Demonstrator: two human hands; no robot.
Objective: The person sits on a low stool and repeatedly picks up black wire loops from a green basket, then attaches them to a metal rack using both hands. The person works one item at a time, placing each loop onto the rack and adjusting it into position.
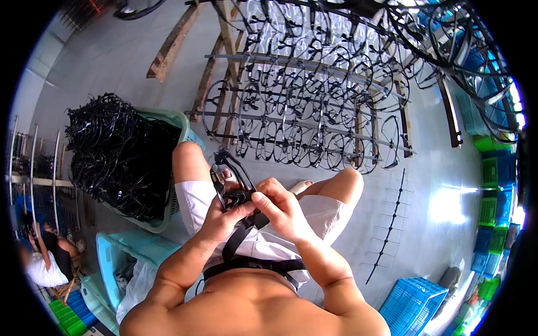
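1. Nearest: belt [252, 264] at the waist, black, with a dark strap [235, 243] running up toward the hands; whether the strap joins the held piece, cannot tell
2. Left hand [225, 219] closed round the lower end of the part [238, 175], a black bundle of thin looped strands, above the lap between the knees
3. Right hand [280, 206] pinching at the same end, thumb near the left thumb; its fingertips are partly hidden, so exact contact is unclear
4. Part's upper end juts free beyond the fingers, tilted forward; judged mid-handling, not yet set down or hung
5. Bin [112, 269], turquoise, near left, a clear bag [134, 291] beside it; crate [414, 305], blue, near right
6. Basket [185, 127], pale green, just beyond the left knee, carrying a heap [117, 157] of tangled black strands above its rim; if this is stock, much is left, but it could equally be finished output
7. Rod [386, 232] with side spikes, on the floor to the right, no loops on it
8. Rack [207, 81] ahead, its bars crowded with black loops [291, 143]; reads as a large share already hung, count not possible
9. Farther: co-worker [47, 269] seated at left; stacked crates [490, 196], green and blue, at right
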